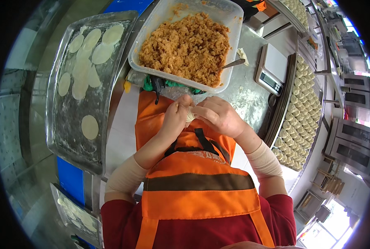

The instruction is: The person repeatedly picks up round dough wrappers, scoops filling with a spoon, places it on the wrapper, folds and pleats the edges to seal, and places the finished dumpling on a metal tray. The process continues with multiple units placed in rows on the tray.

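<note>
Close to the apron front, a small pleated dumpling sits between my two hands. My left hand cups it from the left with the thumb up. From the right, the bent fingers of my right hand pinch its edge. Most of the dumpling is hidden by the fingers. Just beyond both hands stands a clear plastic tub with a crumbly orange-brown filling. A metal utensil handle sticks out of the filling at its right side.
Left is a floured metal tray with several round dough wrappers. At right are a digital kitchen scale and a tray of pleated dumplings on stacked trays. A dough scrap lies on the metal table.
</note>
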{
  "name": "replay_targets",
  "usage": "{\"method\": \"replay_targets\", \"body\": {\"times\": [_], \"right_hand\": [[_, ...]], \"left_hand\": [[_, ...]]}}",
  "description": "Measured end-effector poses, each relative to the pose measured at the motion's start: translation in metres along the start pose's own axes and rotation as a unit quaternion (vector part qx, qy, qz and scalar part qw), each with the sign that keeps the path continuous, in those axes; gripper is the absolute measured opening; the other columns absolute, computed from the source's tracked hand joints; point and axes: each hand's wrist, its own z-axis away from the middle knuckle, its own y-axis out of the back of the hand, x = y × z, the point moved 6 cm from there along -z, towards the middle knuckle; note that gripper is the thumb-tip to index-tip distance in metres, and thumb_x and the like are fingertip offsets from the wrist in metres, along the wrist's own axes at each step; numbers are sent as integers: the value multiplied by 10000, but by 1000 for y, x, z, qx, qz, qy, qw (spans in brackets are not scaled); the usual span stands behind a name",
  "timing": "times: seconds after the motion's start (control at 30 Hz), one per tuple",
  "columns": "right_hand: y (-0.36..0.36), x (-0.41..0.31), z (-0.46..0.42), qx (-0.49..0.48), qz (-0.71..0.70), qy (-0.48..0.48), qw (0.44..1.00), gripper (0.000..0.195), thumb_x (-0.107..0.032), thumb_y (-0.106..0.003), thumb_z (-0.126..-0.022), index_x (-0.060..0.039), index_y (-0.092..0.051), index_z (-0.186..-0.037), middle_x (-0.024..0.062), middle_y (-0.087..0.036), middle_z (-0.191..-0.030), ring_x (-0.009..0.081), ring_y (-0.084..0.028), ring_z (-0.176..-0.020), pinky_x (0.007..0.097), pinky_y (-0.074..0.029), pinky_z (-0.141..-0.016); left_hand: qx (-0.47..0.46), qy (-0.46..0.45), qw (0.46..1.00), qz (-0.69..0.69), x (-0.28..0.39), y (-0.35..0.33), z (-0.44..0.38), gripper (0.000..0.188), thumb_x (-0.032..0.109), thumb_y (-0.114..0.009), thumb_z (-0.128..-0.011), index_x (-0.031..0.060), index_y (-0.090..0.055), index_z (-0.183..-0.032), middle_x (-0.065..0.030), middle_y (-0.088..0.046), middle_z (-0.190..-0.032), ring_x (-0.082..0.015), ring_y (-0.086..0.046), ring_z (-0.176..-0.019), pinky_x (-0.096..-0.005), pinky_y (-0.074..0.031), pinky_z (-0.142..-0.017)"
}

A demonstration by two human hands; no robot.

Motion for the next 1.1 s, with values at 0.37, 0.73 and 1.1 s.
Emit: {"method": "replay_targets", "body": {"times": [0.37,0.73,1.1], "right_hand": [[-2,-6,1,15,-13,26,999,212,-47,-680,-700,-30,-615,-901,78,-616,-822,263,-626,-741,352,-518,-645],[0,-6,0,-23,19,45,999,244,-81,-666,-694,-23,-612,-925,83,-603,-850,251,-617,-757,341,-519,-655],[18,-23,0,9,18,64,998,323,-142,-662,-735,-35,-634,-1040,86,-621,-967,252,-629,-848,353,-505,-722]], "left_hand": [[-8,-80,997,-19,11,0,9,425,450,-358,-1028,71,-518,-924,28,-471,-651,-40,-391,-484,-196,-306,-424],[29,-166,972,-166,7,6,10,459,440,-397,-1022,35,-573,-897,-25,-562,-712,-90,-508,-534,-235,-422,-505],[-121,-13,984,133,0,-12,15,605,542,-264,-1013,20,-570,-1012,-49,-614,-826,-109,-584,-658,-236,-465,-582]]}}
